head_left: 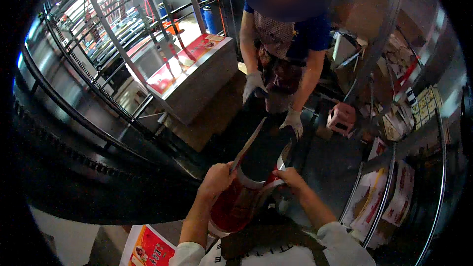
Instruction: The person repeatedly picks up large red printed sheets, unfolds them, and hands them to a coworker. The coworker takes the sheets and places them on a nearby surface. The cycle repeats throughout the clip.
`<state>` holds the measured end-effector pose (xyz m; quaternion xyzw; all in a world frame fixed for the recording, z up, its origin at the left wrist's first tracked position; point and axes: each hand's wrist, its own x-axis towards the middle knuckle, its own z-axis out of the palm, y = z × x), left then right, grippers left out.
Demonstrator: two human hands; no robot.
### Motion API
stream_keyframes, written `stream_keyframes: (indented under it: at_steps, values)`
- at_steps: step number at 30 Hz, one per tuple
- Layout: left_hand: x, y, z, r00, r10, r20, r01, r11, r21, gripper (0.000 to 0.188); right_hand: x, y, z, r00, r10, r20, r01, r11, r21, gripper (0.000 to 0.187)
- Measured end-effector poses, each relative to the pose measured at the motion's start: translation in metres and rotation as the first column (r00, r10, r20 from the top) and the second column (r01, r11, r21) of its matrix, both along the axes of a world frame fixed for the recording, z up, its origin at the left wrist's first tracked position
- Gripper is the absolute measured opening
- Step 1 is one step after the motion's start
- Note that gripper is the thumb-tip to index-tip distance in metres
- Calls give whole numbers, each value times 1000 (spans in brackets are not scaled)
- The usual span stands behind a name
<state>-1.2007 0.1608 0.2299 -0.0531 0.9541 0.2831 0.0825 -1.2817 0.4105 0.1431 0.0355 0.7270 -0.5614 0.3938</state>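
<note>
Between my two hands a red and white printed sheet is bent into a U, its far ends curling up and away from me. My left hand is closed on the sheet's left edge. With the thumb on top, my right hand grips its right edge. Across from me a co-worker in a dark blue top and patterned apron leans forward. Both of the co-worker's gloved hands, one on the left and one on the right, are near the sheet's far ends but appear apart from it.
A tall stack of printed sheets stands at the far left beside a metal frame. A pink stool is on the right. Nearer, bundled sheets lie behind curved metal rails. Another red printed sheet shows at lower left.
</note>
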Motion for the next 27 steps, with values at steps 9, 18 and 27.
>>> stream_keyframes:
  at_steps: [9,18,27]
  values:
    - [-87,3,39,998,58,-4,-58,998,27,23,-78,13,46,999,-17,-35,15,998,-66,29]
    - [-139,-17,64,982,180,-62,-177,982,61,25,-144,23,38,985,13,-171,-29,995,-91,22]
    - [-173,-92,66,567,611,-553,-534,784,317,33,-184,-9,76,941,-107,-322,79,992,-98,21]
